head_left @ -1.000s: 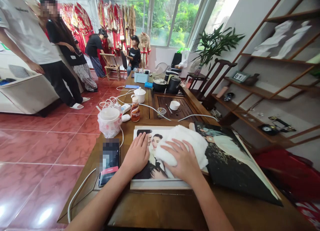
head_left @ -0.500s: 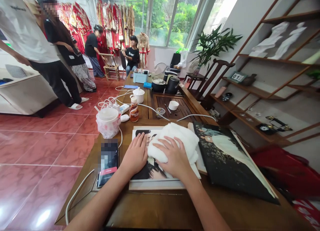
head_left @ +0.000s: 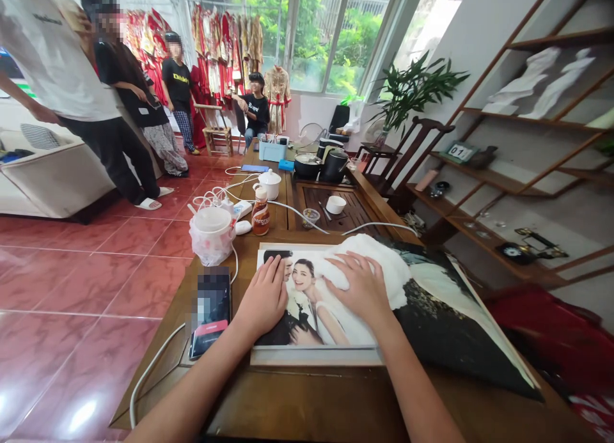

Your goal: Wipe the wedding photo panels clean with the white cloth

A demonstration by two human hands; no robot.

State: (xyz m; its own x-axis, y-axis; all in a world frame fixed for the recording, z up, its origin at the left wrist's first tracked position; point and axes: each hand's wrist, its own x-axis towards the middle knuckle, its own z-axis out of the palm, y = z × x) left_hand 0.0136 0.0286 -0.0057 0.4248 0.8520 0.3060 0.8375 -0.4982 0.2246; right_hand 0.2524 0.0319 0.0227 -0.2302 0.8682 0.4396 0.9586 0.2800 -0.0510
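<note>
My left hand (head_left: 265, 297) lies flat on the left part of a framed photo panel (head_left: 333, 321), a print of two people in wedding clothes. Its fingers point away from me and hold nothing. Over the panel's right side, my right hand (head_left: 362, 284) grips a bunched white fluffy towel (head_left: 394, 273), palm down with the fingers curved across it. The towel rests on the photo and reaches over the near edge of a second, dark photo panel (head_left: 455, 331) on the right. Part of the towel is hidden under my hand.
On the wooden table (head_left: 307, 392), a phone (head_left: 211, 312), a bagged cup (head_left: 212, 235) and a cable lie left. Farther back are a brown bottle (head_left: 260, 213), white lidded cup (head_left: 268, 184) and tea tray (head_left: 352, 206). Several people stand or sit beyond; shelves (head_left: 532, 190) line the right.
My right hand has slid right with the towel, uncovering the middle of the photo. My left hand stays on the panel's left side. A person in the background has straightened up.
</note>
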